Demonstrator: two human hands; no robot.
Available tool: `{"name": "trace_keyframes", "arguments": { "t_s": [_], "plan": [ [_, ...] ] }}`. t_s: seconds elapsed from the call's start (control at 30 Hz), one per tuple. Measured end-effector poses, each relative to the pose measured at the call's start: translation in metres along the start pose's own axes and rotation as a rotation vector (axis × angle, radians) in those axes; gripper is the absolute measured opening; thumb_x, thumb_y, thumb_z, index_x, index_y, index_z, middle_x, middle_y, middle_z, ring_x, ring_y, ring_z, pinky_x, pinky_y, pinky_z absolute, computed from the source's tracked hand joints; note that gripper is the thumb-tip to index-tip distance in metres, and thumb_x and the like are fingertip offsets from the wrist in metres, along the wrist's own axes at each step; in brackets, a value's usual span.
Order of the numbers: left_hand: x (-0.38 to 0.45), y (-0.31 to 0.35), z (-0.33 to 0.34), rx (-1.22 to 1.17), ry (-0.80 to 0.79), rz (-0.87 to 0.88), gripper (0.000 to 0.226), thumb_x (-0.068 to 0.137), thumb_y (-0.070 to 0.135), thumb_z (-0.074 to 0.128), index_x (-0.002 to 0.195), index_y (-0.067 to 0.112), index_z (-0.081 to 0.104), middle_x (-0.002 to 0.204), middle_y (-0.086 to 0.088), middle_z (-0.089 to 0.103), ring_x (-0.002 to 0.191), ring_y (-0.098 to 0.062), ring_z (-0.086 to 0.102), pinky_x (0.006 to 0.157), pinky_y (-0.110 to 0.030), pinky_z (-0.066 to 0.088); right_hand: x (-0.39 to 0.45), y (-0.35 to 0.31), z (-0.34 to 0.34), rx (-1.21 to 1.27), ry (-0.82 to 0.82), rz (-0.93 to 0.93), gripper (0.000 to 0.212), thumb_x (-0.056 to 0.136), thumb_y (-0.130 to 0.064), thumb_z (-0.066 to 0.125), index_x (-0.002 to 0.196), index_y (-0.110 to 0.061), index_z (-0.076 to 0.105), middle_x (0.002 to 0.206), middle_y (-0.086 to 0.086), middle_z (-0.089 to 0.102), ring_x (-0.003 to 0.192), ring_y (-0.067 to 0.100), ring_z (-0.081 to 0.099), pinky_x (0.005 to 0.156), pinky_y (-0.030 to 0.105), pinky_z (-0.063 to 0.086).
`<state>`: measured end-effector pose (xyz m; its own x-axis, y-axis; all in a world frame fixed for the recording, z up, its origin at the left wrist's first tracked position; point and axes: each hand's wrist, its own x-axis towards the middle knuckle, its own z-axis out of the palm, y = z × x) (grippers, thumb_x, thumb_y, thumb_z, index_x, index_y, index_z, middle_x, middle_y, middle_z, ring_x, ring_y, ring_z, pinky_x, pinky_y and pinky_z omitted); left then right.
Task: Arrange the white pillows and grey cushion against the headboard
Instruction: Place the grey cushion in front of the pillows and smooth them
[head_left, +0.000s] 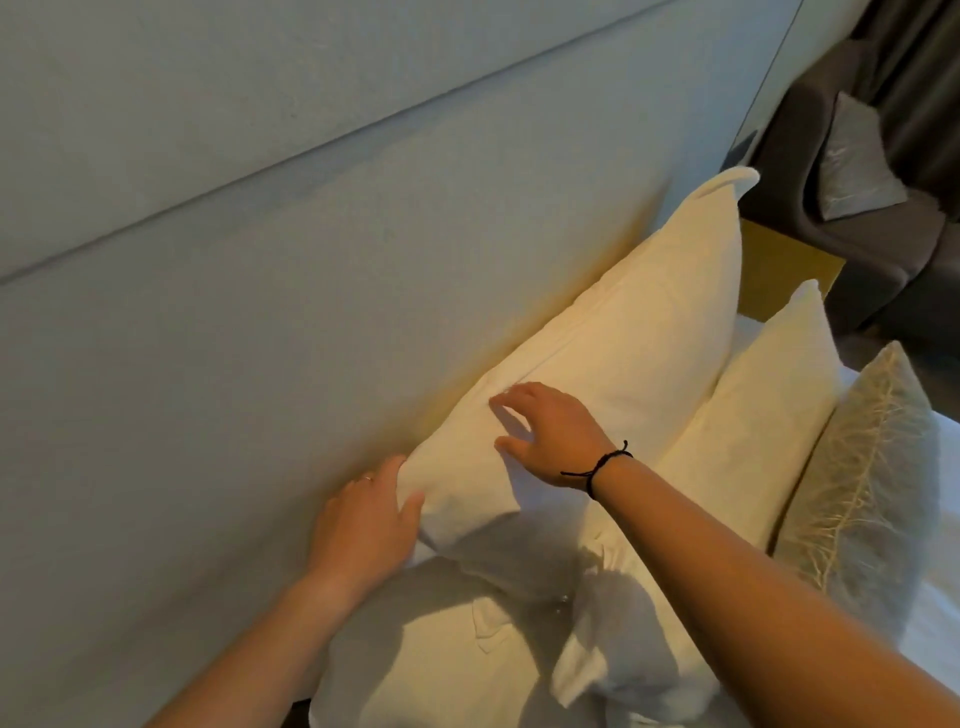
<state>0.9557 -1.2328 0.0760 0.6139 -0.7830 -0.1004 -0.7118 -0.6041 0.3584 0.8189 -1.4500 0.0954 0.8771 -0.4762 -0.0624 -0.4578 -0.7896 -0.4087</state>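
Observation:
A large white pillow (623, 353) leans upright against the pale grey headboard (260, 312). My left hand (363, 525) grips its near lower corner, fingers tucked behind it next to the headboard. My right hand (550, 431) hovers at the pillow's front face with fingers spread. A second white pillow (753, 415) stands in front of the first. The grey cushion (872, 483) with pale fringe leans against that one. Another white pillow (457, 649) lies lower, under my arms.
A yellowish bedside table (784, 270) stands past the pillows. Beyond it is a dark grey armchair (800, 171) holding a silvery cushion (857, 161), with dark curtains behind. White bed linen (940, 623) shows at the right edge.

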Motion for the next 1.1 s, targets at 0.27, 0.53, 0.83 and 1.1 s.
{"name": "trace_keyframes", "arguments": {
  "t_s": [0.27,0.53,0.83,1.1],
  "plan": [
    [-0.016,-0.026,-0.02,-0.042,-0.046,0.017,0.023,0.095,0.037,0.051,0.117,0.033,0.053,0.104,0.006,0.07,0.093,-0.024,0.065,0.07,-0.036,0.052,0.039,-0.048,-0.001,-0.171,-0.247,-0.059,0.035,0.093,-0.038,0.054,0.127,-0.034,0.058,0.124,-0.002,0.063,0.126,0.022,0.047,0.117,0.055,0.01],
    [-0.046,-0.031,-0.013,-0.406,0.02,-0.312,0.025,0.098,0.039,0.05,0.115,0.023,0.059,0.106,0.004,0.065,0.101,-0.023,0.061,0.081,-0.035,0.05,0.034,-0.061,0.0,-0.217,-0.267,-0.151,0.037,0.091,-0.052,0.054,0.123,-0.034,0.061,0.122,-0.001,0.06,0.119,0.026,0.05,0.112,0.055,0.02],
    [-0.057,-0.002,-0.01,-0.859,0.333,-0.514,0.011,0.09,0.013,0.064,0.09,0.024,0.067,0.083,0.003,0.071,0.082,-0.017,0.067,0.075,-0.041,0.055,0.022,-0.067,0.007,-0.143,-0.284,-0.168,0.039,0.091,-0.049,0.056,0.123,-0.026,0.051,0.122,0.001,0.064,0.116,0.027,0.053,0.112,0.054,0.018],
    [-0.076,-0.009,-0.017,-0.776,0.44,-0.473,0.014,0.093,0.012,0.061,0.092,0.021,0.072,0.088,0.008,0.072,0.088,-0.019,0.068,0.079,-0.038,0.055,0.018,-0.069,0.007,-0.162,-0.237,-0.204,0.048,0.092,-0.043,0.058,0.136,-0.033,0.042,0.135,0.0,0.056,0.128,0.026,0.045,0.113,0.056,0.019]
  ]
}}
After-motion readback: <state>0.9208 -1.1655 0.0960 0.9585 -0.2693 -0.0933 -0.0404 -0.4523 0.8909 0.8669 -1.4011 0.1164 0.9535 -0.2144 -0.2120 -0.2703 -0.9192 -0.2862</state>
